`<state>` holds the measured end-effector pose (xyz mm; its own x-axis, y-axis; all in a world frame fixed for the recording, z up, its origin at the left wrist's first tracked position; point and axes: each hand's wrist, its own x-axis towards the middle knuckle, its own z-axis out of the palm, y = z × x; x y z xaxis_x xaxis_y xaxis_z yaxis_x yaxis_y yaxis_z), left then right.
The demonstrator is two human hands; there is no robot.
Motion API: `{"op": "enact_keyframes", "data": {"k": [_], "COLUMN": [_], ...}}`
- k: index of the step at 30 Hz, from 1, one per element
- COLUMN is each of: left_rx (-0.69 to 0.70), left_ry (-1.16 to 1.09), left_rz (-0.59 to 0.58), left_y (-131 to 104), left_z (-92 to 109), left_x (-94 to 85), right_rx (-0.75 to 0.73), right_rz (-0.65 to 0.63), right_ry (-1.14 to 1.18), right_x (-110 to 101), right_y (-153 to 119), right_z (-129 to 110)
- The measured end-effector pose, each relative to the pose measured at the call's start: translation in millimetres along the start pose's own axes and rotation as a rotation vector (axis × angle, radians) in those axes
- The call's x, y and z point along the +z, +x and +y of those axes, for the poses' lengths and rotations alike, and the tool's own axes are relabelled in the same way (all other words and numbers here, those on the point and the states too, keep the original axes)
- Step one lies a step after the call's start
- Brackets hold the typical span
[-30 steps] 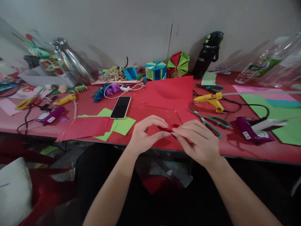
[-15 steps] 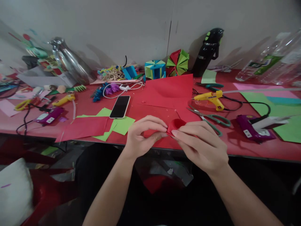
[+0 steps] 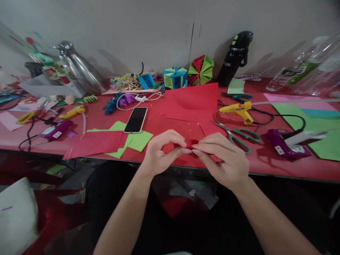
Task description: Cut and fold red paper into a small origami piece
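Above the front edge of the red table (image 3: 156,124), my left hand (image 3: 162,152) and my right hand (image 3: 225,159) meet fingertip to fingertip. Both pinch a small piece of red paper (image 3: 193,142), bent or rolled and mostly hidden behind the fingers. To the right of my right hand lie scissors (image 3: 245,134) with green handles and a yellow glue gun (image 3: 237,111). A large red paper sheet (image 3: 191,101) lies beyond my hands. Left of my left hand are green paper squares (image 3: 140,140), a red sheet (image 3: 95,144) and a phone (image 3: 136,119).
Two folded-paper shapes, one blue and green (image 3: 175,78), one red and green (image 3: 201,70), stand by the wall. A black bottle (image 3: 235,58) and a steel jug (image 3: 79,67) lean behind. Purple power boxes (image 3: 288,145) with cables and clear plastic bottles (image 3: 305,69) are also on the table.
My right hand has moved slightly left and in, its thumb now against my left thumb. The red paper's round, curled opening has turned or flattened and shows less.
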<state>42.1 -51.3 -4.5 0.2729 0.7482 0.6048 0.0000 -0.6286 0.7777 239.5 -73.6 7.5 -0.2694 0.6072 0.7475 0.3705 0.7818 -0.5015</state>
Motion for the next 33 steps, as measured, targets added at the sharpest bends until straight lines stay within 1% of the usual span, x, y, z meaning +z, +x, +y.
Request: {"op": "enact_keyframes", "data": {"k": [7,13,16,19,23,27,31,33], "left_rx": [-0.029,0.058,0.072,0.090,0.136,0.181,0.204,0.213], "left_ry": [-0.025,-0.006,0.027,0.053,0.077,0.111,0.138,0.137], "left_rz": [-0.023,-0.028,-0.034,-0.021,0.017,0.055,0.085,0.091], "left_y": [0.2,0.3,0.1,-0.3,-0.3,-0.1,-0.5,-0.8], "left_z": [0.1,0.7,2.7,4.3,5.1,5.4,6.9,7.5], "left_x": [-0.4,-1.2,-2.1,-3.0,-3.5,-3.5,-3.9,-4.1], "right_rx": [0.018,-0.043,-0.039,0.004,0.067,0.093,0.158,0.163], "right_rz": [-0.001,-0.001,-0.019,-0.064,-0.119,-0.104,-0.071,-0.056], "right_ry": [0.003,0.015,0.050,0.076,0.031,0.077,0.141,0.144], "right_x": [0.2,0.5,0.0,-1.5,-1.9,1.4,4.3,5.1], "right_y": [1.5,1.6,2.2,2.4,1.9,0.8,-1.1,-1.9], "right_z": [-2.1,-0.9,-2.9,-6.7,-11.2,-15.2,-20.6,-22.5]}}
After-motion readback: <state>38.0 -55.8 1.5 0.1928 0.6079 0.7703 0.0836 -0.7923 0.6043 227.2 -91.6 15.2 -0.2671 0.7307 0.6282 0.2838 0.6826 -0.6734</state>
